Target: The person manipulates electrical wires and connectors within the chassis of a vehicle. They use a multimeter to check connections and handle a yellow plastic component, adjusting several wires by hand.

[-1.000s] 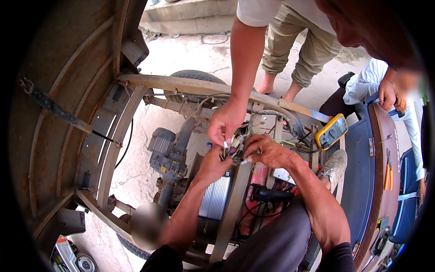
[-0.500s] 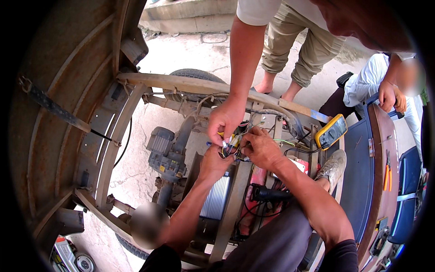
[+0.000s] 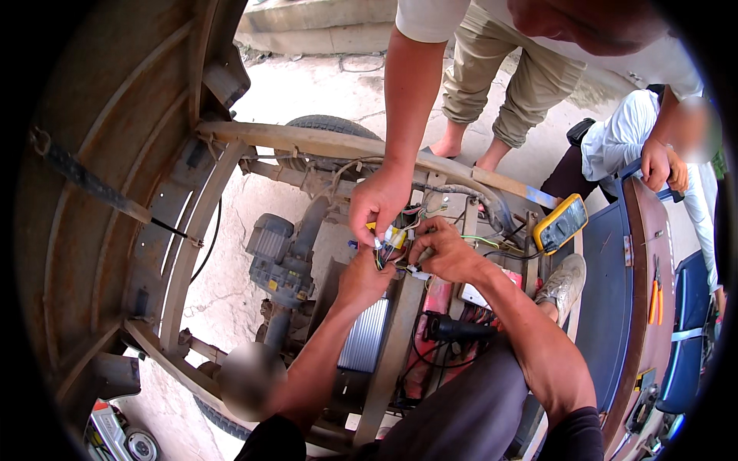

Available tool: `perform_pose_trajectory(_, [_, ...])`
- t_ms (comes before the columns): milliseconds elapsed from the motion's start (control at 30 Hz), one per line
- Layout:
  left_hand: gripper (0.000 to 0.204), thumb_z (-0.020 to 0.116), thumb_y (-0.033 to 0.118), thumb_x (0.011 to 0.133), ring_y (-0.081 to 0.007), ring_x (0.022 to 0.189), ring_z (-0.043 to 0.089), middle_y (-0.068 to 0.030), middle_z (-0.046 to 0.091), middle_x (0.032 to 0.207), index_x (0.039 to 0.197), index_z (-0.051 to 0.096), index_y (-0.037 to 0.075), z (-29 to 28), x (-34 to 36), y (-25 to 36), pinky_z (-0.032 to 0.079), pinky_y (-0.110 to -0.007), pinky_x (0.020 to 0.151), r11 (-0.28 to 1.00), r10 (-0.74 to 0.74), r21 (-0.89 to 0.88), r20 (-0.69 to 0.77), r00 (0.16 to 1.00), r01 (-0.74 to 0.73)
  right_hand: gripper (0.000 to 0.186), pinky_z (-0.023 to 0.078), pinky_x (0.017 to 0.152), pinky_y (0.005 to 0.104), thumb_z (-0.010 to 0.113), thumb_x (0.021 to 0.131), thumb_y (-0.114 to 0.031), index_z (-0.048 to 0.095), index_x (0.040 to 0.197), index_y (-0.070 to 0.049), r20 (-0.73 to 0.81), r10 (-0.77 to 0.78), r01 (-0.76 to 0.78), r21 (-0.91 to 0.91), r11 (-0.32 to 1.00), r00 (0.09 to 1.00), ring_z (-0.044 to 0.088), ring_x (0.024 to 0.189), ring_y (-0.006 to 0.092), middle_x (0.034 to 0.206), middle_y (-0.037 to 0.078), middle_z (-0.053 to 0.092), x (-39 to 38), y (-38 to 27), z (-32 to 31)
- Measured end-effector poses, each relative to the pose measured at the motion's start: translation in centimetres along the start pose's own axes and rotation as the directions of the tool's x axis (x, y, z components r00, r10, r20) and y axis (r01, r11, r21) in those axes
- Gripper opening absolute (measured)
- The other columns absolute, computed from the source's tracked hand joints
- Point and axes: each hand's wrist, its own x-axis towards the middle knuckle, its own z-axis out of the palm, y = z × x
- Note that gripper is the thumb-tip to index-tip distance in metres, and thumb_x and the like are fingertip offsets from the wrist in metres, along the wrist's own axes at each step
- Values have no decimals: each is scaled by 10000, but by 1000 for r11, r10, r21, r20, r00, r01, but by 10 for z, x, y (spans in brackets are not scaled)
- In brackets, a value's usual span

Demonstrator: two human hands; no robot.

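My left hand (image 3: 364,280) is closed on a bunch of thin coloured wires (image 3: 384,259) above a finned silver box (image 3: 363,334). My right hand (image 3: 446,253) pinches among the same wires, just right of yellow and white connectors (image 3: 395,237); exactly what is between its fingertips is unclear. A white plug (image 3: 419,273) hangs below its fingers. A co-worker's hand (image 3: 378,198) reaches down from above and pinches a small white connector (image 3: 377,242) just above my left hand. The wiring lies inside an open vehicle frame (image 3: 315,137).
A motor and axle (image 3: 278,269) lie left. A yellow multimeter (image 3: 560,223) rests at right, near orange-handled pliers (image 3: 657,296) on a brown panel (image 3: 644,361) and a shoe (image 3: 561,284). A rusty raised panel (image 3: 100,192) fills the left. Another person (image 3: 619,142) is at upper right.
My right hand has shifted slightly up and left among the wires. My left hand has moved slightly with the bundle. The co-worker's head and hand have shifted a little leftward.
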Motion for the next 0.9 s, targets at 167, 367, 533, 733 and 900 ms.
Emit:
perform_pose_trajectory(167, [294, 664, 53, 844, -225, 978, 703, -143, 739, 1034, 1129, 669, -20, -7, 6, -13, 516, -345, 892, 970, 66, -239, 69, 995, -48, 246, 396, 1075, 380, 712, 704, -63, 785, 933, -115, 63, 40, -46, 100, 994, 997, 494, 1237, 275, 1259, 133, 519, 0, -3, -8])
perform_pose_trajectory(367, [279, 630, -12, 841, -178, 931, 695, -103, 748, 1037, 1114, 676, -43, -5, 3, 9, 518, -314, 877, 990, -22, -142, 16, 1000, 24, 277, 479, 972, 394, 695, 795, -98, 734, 1064, -44, -163, 157, -107, 277, 955, 974, 594, 1089, 313, 1077, 170, 611, 0, 4, -1])
perform_pose_trajectory(533, [333, 637, -62, 814, -165, 948, 701, -109, 741, 1022, 1146, 655, -54, -9, 6, -1, 525, -303, 874, 951, 13, -308, 91, 996, 16, 261, 471, 972, 362, 712, 821, -34, 695, 1081, -33, -207, 120, -130, -35, 991, 971, 585, 1073, 244, 1074, 115, 580, 4, 3, 7])
perform_pose_trajectory(733, [322, 611, -116, 791, -179, 956, 699, -104, 723, 1037, 1103, 656, -52, -10, 8, -9, 534, -310, 868, 836, -5, -541, 164, 986, 94, 198, 497, 934, 380, 672, 785, -28, 717, 978, -28, -120, 87, -72, 124, 990, 989, 613, 1076, 322, 1162, 174, 599, -1, 1, -5])
perform_pose_trajectory(900, [285, 600, -111, 801, -176, 929, 701, -107, 715, 1018, 1079, 617, -51, -12, 4, 1, 534, -296, 847, 916, 2, -397, 137, 991, 53, 177, 419, 1023, 400, 720, 788, -65, 689, 959, -96, -25, 61, -63, -110, 992, 998, 526, 1119, 301, 1022, 109, 668, -6, -15, -12])
